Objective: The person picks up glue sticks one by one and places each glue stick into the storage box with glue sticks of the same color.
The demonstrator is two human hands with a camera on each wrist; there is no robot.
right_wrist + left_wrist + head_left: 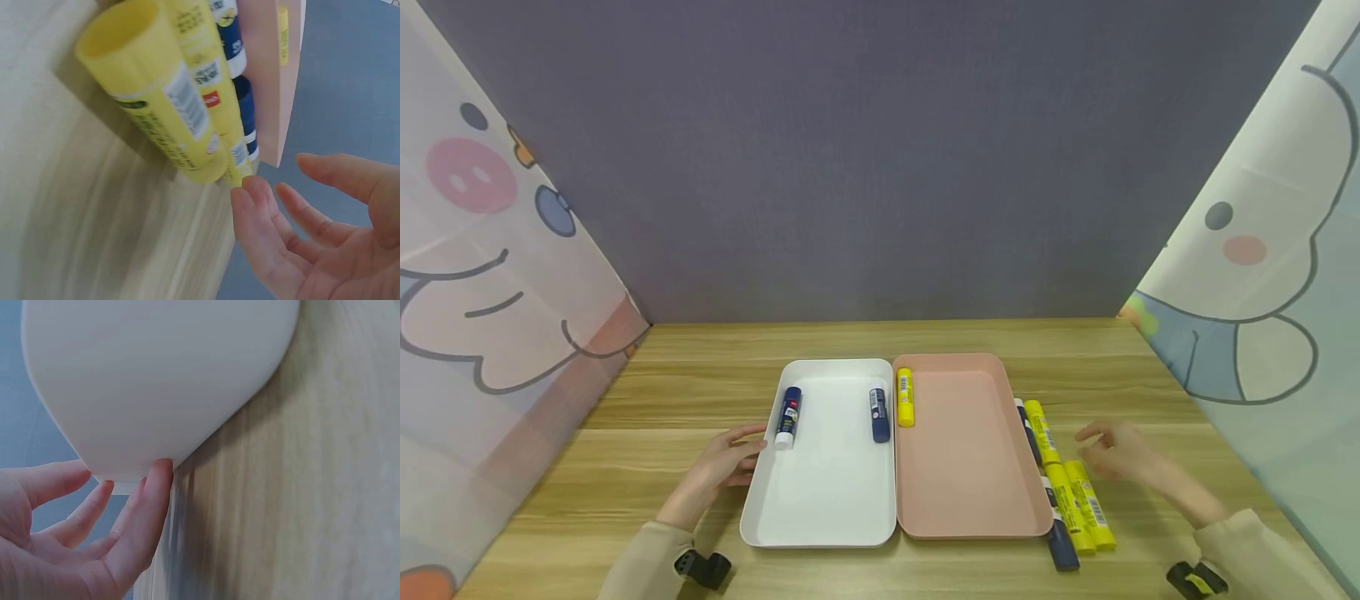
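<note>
My left hand [728,458] rests at the left wall of the white tray [820,508], its fingertips on the outer side in the left wrist view. Two dark blue glue sticks lie in that tray, a white-capped one [788,417] at left and another [879,415] at right. To the right of the pink tray [970,467], my right hand [1116,450] hovers with fingers loosely bent and nothing between them. Close by lie yellow glue sticks, an upper one [1042,431], a middle one [1070,507] and an outer one [1090,504].
A yellow glue stick [906,398] lies in the pink tray's upper left corner. Two more blue glue sticks, one lower [1060,529] and one upper [1028,429], lie along its right wall. The wooden table [715,367] meets a grey panel [880,167] behind.
</note>
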